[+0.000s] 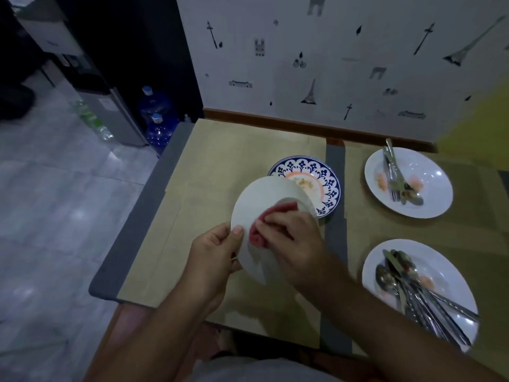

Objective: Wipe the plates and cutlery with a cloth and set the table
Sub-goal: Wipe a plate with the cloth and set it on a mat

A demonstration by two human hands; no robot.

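My left hand (pixel 213 250) grips the left rim of a plain white plate (pixel 264 194), held tilted above the table. My right hand (pixel 296 244) presses a bunched red cloth (pixel 264 224) against the plate's face. Behind the held plate a blue-patterned plate (pixel 325 172) with food scraps lies on the table. At the far right a white plate (pixel 429 177) carries a fork, a spoon and smears. At the near right another white plate (pixel 446 274) bears a pile of several spoons and knives (pixel 418 293).
The table (pixel 220 150) is covered in brown paper with grey tape strips and stands against a white patterned wall (pixel 330 64). Left of the table is tiled floor, with two blue water jugs (pixel 158 117) and a dispenser near the far left corner.
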